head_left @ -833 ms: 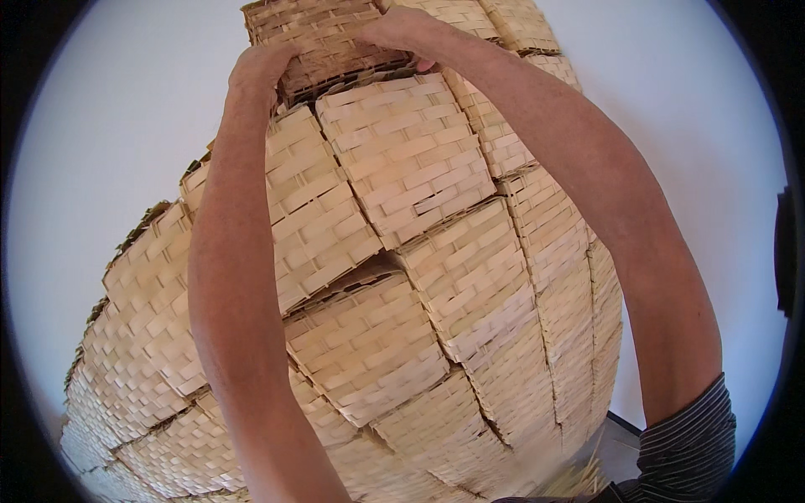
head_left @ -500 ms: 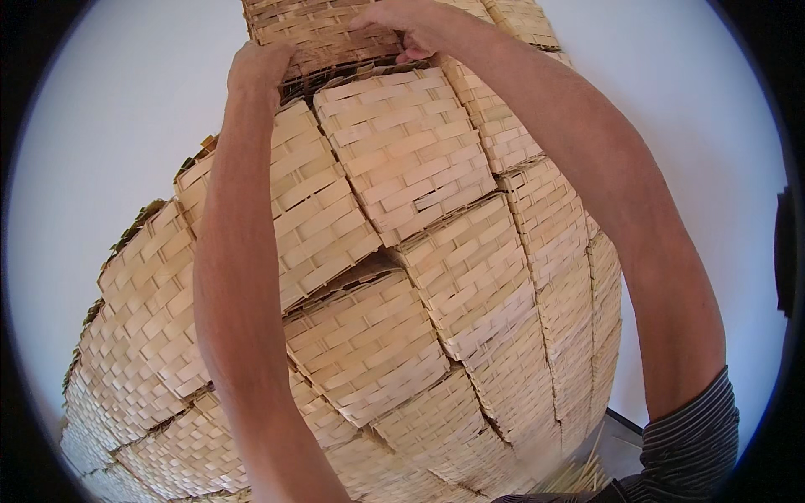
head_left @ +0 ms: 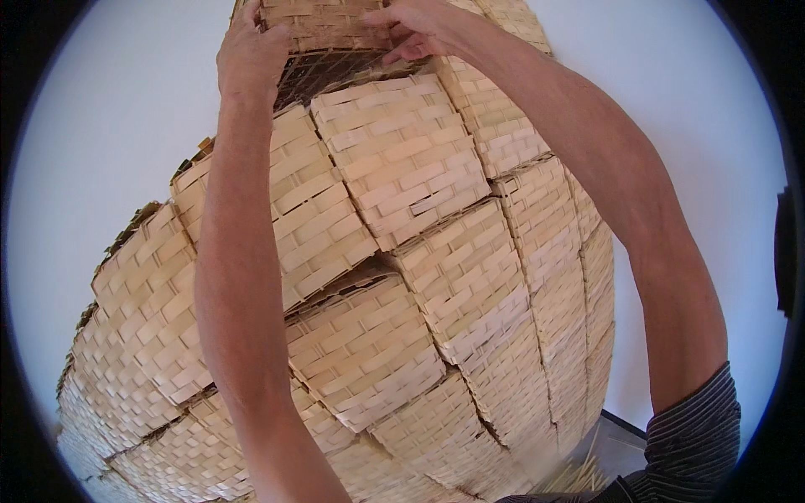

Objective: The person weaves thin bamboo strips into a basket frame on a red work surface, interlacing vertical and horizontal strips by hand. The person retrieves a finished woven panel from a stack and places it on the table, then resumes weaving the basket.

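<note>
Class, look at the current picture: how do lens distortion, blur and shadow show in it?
Head view: the stack of woven pieces appears to bulge; head view, low and right of centre: hazy blur over it; head view, top: dark shadow beneath the woven piece between the left hand and right hand.

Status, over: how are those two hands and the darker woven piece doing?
Left hand at left edge of darker woven piece. Right hand half open at its lower right. Dark gap beneath; left forearm hides part of pale stack.
</note>
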A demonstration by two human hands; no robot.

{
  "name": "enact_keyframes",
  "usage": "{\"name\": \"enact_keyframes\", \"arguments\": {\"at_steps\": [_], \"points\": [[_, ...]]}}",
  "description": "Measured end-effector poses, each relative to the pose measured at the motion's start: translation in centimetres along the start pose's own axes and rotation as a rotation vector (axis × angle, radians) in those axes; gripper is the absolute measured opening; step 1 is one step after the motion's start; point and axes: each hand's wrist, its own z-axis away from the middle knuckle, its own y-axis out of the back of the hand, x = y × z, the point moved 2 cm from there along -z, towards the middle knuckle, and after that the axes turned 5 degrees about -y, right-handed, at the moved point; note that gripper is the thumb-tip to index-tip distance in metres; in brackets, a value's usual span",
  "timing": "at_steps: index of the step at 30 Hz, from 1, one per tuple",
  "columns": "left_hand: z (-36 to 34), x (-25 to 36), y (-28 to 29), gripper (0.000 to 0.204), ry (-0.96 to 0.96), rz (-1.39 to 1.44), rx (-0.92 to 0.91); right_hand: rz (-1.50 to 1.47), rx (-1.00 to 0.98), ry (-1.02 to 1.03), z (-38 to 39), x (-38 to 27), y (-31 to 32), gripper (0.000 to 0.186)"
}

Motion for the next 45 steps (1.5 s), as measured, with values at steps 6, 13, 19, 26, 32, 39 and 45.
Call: {"name": "enact_keyframes", "arguments": {"at_steps": [6, 13, 19, 26, 32, 39, 45], "points": [[2.4, 4.4, 0.0, 0.045, -0.449, -0.599, 0.369, -0.049, -0.119, 0.003, -0.6, 0.7, 0.6, 0.049], [3.7, 5.4, 0.7, 0.06, -0.156, -0.499, 0.132, -0.035, 0.019, 0.128, -2.6, 2.5, -0.9, 0.048], [5.4, 6.5, 2.5, 0.059, -0.009, -0.393, 0.109, -0.044, -0.071, 0.062, -3.7, 2.7, -3.0, 0.046], [5.7, 3.5, 5.0, 0.065, -0.113, -0.312, 0.171, -0.149, -0.083, 0.256, -3.3, -0.9, -2.3, 0.043], [5.6, 9.4, 6.8, 0.069, -0.132, 0.073, 0.25, -0.311, -0.152, 0.368, 1.3, -4.2, -3.2, 0.048], [8.1, 18.0, 12.3, 0.068, -0.324, -0.081, 0.284, -0.337, -0.071, 0.408, 10.6, -8.2, -3.5, 0.056], [11.1, 24.1, 16.4, 0.069, -0.325, -0.032, 0.311, -0.458, -0.154, 0.383, 18.5, -8.8, -6.7, 0.053]]}}
